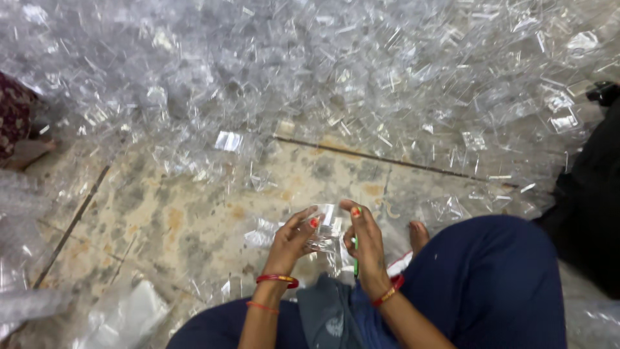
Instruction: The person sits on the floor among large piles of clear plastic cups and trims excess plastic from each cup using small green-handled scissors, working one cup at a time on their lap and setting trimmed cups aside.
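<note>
My left hand [294, 240] and my right hand [366, 240] hold a small clear plastic piece [325, 227] between them, just above my lap. Fingers of both hands pinch its sides. A thin green stick [356, 255] is tucked in my right hand, pointing down. Both wrists wear red and gold bangles. My knees in dark blue cloth [491, 284] frame the bottom of the view, and a bare foot [418, 234] shows by the right knee.
A big heap of clear plastic pieces [336, 71] covers the far floor from left to right. Mottled stone floor [194, 213] lies before me with scattered pieces. A dark bag [591, 194] sits at the right. Another person's patterned sleeve [13, 116] is at the left edge.
</note>
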`<state>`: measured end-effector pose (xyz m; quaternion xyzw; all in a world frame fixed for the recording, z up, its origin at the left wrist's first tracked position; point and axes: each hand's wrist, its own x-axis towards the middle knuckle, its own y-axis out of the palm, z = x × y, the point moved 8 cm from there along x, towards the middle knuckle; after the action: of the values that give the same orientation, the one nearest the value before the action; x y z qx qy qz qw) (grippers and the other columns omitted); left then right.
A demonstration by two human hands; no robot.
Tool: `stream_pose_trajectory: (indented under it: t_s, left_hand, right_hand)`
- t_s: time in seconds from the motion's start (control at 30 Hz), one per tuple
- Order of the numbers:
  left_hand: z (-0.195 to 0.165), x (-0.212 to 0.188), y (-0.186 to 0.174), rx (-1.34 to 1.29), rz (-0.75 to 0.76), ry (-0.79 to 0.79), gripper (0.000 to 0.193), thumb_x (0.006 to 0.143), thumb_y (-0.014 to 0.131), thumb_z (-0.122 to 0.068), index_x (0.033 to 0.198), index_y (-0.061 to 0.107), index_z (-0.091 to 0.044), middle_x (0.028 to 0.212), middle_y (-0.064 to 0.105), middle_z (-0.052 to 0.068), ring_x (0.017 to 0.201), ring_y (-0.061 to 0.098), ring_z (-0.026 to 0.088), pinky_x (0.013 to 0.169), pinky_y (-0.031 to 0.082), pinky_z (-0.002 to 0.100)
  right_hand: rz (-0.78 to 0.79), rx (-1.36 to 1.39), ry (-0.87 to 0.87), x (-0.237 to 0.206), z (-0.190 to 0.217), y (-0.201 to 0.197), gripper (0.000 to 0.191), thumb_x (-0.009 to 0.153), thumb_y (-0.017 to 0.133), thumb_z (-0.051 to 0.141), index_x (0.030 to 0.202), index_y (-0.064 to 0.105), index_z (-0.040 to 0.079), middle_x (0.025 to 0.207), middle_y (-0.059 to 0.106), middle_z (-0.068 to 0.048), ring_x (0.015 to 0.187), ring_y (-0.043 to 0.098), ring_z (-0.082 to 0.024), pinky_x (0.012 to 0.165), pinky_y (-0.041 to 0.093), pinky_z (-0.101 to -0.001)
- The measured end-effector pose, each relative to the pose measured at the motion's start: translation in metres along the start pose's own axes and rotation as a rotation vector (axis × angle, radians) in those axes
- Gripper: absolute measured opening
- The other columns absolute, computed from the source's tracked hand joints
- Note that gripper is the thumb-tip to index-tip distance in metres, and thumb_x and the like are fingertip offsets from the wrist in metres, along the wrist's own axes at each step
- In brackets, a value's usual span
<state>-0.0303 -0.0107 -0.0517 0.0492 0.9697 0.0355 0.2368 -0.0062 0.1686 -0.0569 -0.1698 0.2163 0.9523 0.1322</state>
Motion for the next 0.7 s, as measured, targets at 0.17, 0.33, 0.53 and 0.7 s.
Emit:
stream_pose_trajectory:
  t_s: [0.17, 0.33, 0.53, 0.7]
  left_hand:
    - [0.032, -0.029, 0.012, -0.128, 0.094, -0.063, 0.048, 0.096, 0.061, -0.029, 0.142, 0.060, -0.014, 0.120, 0.076, 0.002, 0.091, 0.072, 0.014, 0.080, 0.062, 0.030]
    - [0.046, -0.042, 0.001, 0.006, 0.145, 0.002, 0.045, 0.095, 0.070, -0.016, 0.137, 0.067, -0.002, 0.111, 0.076, 0.008, 0.092, 0.071, 0.010, 0.082, 0.060, 0.028]
    - [0.059, -0.049, -0.004, 0.027, 0.184, -0.064, 0.048, 0.089, 0.075, -0.007, 0.136, 0.067, -0.001, 0.094, 0.073, 0.005, 0.089, 0.071, 0.011, 0.084, 0.064, 0.033]
    - [0.063, -0.051, -0.005, -0.066, 0.204, -0.136, 0.048, 0.087, 0.074, -0.006, 0.134, 0.066, -0.002, 0.094, 0.076, 0.005, 0.089, 0.074, 0.012, 0.086, 0.064, 0.033]
  right_hand:
    - [0.197, -0.193, -0.122, -0.002, -0.005, 0.007, 0.030, 0.101, 0.062, 0.031, 0.085, 0.068, 0.007, 0.058, 0.049, 0.007, 0.049, 0.039, -0.002, 0.045, 0.028, -0.0223]
    - [0.212, -0.339, -0.363, -0.002, 0.003, 0.008, 0.032, 0.096, 0.074, 0.021, 0.071, 0.059, 0.008, 0.063, 0.046, 0.010, 0.060, 0.036, 0.001, 0.051, 0.029, -0.0235]
    - [0.302, -0.405, -0.253, -0.009, -0.004, 0.016, 0.042, 0.091, 0.080, 0.023, 0.064, 0.051, 0.008, 0.058, 0.041, 0.010, 0.056, 0.033, -0.001, 0.048, 0.025, -0.0252]
    - [0.337, -0.404, -0.226, -0.009, -0.002, 0.020, 0.043, 0.091, 0.080, 0.024, 0.064, 0.050, 0.009, 0.059, 0.040, 0.010, 0.057, 0.032, -0.001, 0.048, 0.024, -0.0251]
